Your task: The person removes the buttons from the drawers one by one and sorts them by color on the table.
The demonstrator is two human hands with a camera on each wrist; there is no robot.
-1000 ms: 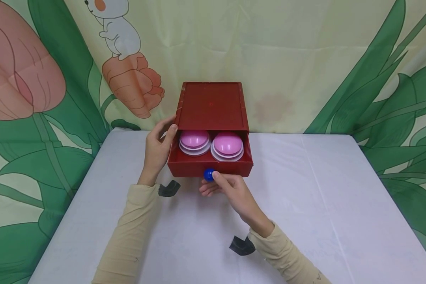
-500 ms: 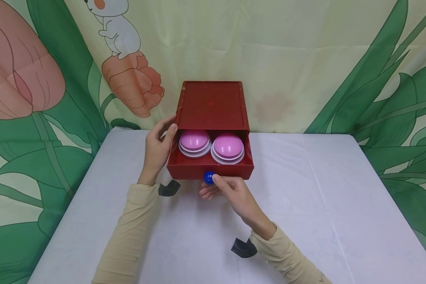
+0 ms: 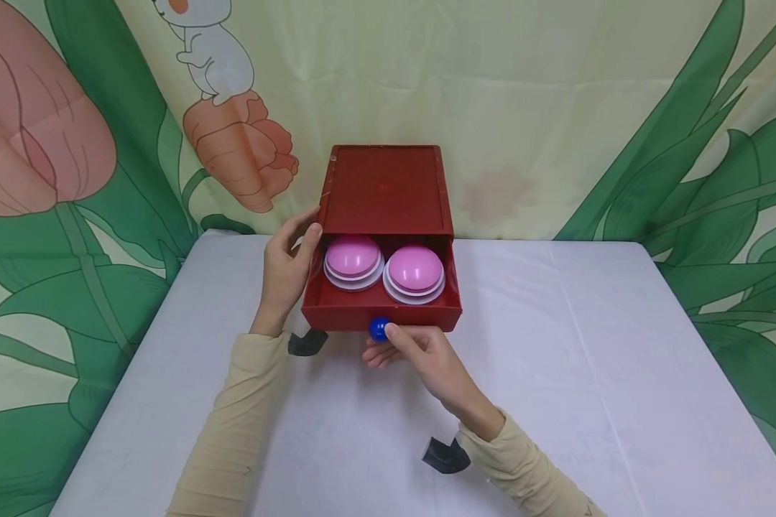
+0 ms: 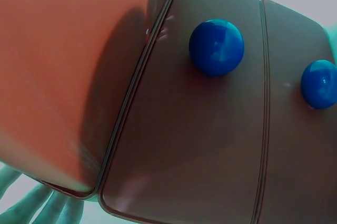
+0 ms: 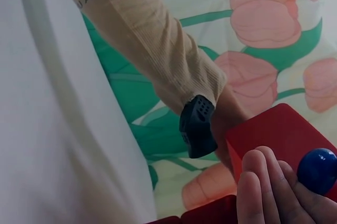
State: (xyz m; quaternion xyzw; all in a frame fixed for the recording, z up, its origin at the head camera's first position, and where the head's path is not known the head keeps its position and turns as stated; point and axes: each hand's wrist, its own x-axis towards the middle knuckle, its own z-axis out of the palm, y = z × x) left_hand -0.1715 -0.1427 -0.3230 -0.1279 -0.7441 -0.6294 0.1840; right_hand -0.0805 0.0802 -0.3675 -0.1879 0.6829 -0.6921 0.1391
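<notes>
Pinching the blue knob [image 3: 376,329], the right hand [image 3: 423,359] sits nearer the worktop's [image 3: 556,395] front edge; the straight-fingered left hand [image 3: 286,269] touches the cabinet [image 3: 384,190].

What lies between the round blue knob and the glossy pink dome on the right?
From the glossy pink dome toward the round blue knob, the head view shows the dome's white round base, then the red drawer's front wall.
</notes>
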